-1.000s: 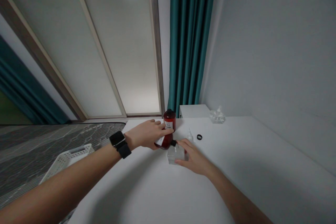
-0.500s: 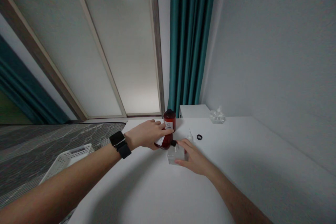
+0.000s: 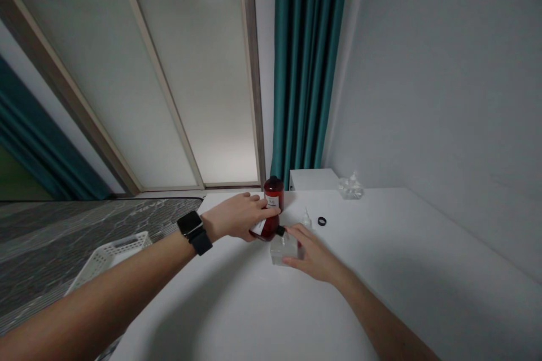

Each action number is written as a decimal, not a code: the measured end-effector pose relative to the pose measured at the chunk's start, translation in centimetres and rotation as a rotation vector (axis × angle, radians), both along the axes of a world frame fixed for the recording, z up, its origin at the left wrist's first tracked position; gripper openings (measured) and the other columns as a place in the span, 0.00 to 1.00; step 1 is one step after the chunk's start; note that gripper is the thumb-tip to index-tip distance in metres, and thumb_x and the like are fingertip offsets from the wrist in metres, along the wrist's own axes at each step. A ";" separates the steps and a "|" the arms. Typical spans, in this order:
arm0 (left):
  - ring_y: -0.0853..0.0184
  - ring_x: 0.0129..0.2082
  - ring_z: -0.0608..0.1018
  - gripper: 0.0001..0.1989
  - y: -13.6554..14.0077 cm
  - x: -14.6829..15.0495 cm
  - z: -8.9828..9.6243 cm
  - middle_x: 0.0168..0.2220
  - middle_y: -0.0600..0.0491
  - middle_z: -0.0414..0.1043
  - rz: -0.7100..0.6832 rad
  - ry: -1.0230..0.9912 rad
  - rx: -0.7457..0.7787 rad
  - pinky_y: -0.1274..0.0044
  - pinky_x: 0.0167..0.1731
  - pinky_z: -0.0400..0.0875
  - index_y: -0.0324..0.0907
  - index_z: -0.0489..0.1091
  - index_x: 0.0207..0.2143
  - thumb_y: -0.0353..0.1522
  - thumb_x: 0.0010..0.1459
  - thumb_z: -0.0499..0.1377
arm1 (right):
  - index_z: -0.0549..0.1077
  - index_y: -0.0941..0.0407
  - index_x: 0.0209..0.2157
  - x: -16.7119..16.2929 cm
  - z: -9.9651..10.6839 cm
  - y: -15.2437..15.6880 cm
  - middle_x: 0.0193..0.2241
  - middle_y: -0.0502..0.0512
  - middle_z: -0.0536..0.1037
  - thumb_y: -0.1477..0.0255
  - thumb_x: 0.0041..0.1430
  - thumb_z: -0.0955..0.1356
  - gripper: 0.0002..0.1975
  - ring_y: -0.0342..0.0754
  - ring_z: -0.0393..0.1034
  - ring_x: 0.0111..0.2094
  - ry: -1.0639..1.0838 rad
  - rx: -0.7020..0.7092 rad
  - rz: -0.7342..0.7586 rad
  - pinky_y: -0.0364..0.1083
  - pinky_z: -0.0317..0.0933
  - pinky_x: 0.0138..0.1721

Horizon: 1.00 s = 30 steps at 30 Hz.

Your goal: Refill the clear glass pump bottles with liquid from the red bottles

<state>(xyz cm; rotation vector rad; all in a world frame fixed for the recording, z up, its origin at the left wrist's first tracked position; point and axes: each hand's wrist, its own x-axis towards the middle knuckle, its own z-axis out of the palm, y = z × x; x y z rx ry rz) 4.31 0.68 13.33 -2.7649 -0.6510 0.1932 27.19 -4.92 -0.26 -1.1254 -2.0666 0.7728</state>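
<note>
My left hand (image 3: 243, 215), wearing a black watch (image 3: 195, 231), is wrapped round an amber bottle (image 3: 269, 228) with a white label. That bottle is tilted, and its dark neck end meets the top of a clear square bottle (image 3: 283, 251). Whether liquid is flowing cannot be made out. The clear bottle stands on the white table (image 3: 262, 316), gripped at its right side by my right hand (image 3: 311, 254). Just behind my left fingers a second amber bottle (image 3: 274, 189) stands upright with a black top. A clear pump top (image 3: 306, 219) and a black ring (image 3: 322, 221) lie beyond my right hand.
A white box (image 3: 312, 179) is at the table's far edge, with a clear crumpled-looking plastic item (image 3: 350, 187) beside it. Down to the left, a white perforated basket (image 3: 110, 254) sits below table height. A wall borders the right side; a teal curtain (image 3: 311, 67) hangs behind.
</note>
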 end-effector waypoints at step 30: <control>0.58 0.37 0.76 0.34 -0.3 0.3 0.3 0.44 0.47 0.75 0.007 0.029 0.027 0.69 0.38 0.67 0.47 0.58 0.60 0.38 0.53 0.66 | 0.66 0.51 0.59 0.0 -0.2 0.1 0.53 0.57 0.68 0.69 0.53 0.74 0.31 0.55 0.65 0.55 -0.001 -0.007 -0.002 0.56 0.60 0.58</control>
